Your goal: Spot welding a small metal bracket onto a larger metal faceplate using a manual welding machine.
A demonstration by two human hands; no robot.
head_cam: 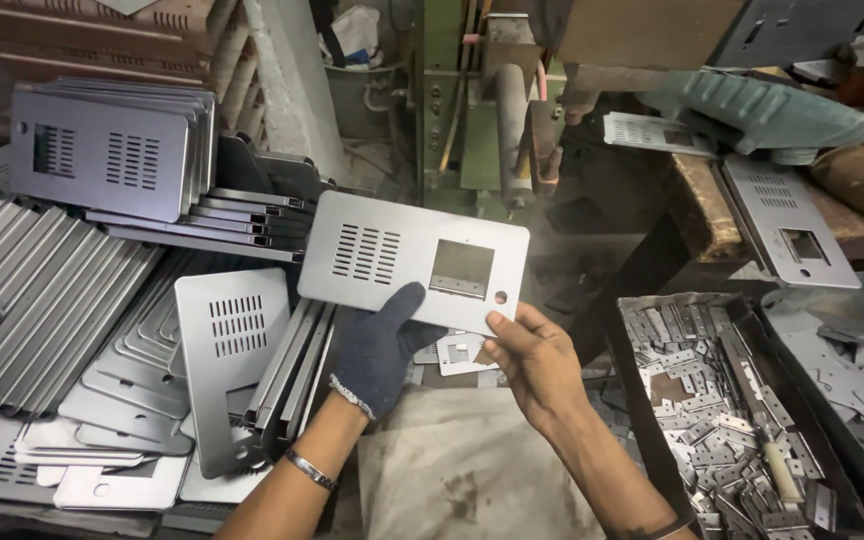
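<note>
stacks of grey slotted metal panels [102, 290] fill the left; a tray of small metal hinges [722, 400] sits right, beside a green press machine [472, 100] and worn wooden bench [702, 205].

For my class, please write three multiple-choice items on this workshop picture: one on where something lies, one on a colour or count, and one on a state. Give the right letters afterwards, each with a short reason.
1. Where is the tray of small metal hinges?
A. To the right of the hands
B. On top of the stacked panels at the left
C. Behind the green machine

2. How many of the person's hands wear a glove?
A. None
B. One
C. Both

3. How is the grey metal panel with slots and a square cutout held?
A. Lying flat on the cloth
B. Lifted, gripped along its lower edge by both hands
C. Clamped in the machine

Answers: 1 A, the tray sits at the lower right, beside the right hand. 2 B, only the left hand has a dark glove; the right is bare. 3 B, fingers of both hands pinch the lower edge, and the panel is raised above the piles.
</note>
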